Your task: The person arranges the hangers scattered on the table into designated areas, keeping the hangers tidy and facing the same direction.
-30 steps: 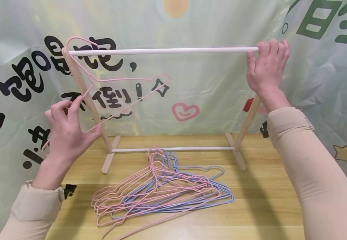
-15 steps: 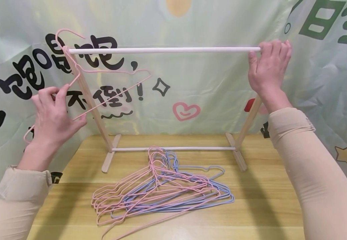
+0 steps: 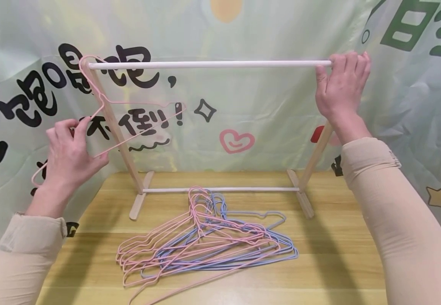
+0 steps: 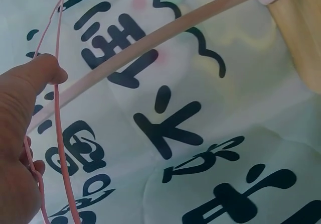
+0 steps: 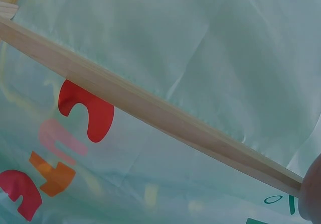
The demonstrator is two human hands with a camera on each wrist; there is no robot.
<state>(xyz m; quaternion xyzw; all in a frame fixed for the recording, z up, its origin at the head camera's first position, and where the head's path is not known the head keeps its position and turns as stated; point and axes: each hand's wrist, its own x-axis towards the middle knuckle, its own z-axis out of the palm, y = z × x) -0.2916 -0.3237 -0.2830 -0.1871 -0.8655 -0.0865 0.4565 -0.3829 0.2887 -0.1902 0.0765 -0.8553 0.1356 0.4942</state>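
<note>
My left hand (image 3: 68,152) holds a pink wire hanger (image 3: 132,102) by its shoulder and lower bar, left of a small garment rack. The hanger's hook lies around the left end of the rack's white top rail (image 3: 213,64), by the top of the wooden left post (image 3: 119,131). In the left wrist view, thumb and fingers pinch the pink hanger wire (image 4: 61,133). At the rack's top right corner, my right hand (image 3: 342,87) grips the rail end and post top. From the right wrist, the right post (image 5: 150,103) runs up to the hand's edge (image 5: 311,194).
Several pink hangers (image 3: 195,212) and blue hangers (image 3: 291,254) lie in an overlapping pile on the wooden table (image 3: 342,262), in front of the rack's lower white rail (image 3: 243,189). A printed cloth backdrop (image 3: 281,127) hangs close behind the rack.
My left hand first moved left and up with the pink hanger, its hook above the rail. The hanger has since come down, hook at the rail's left end. The right hand keeps its grip.
</note>
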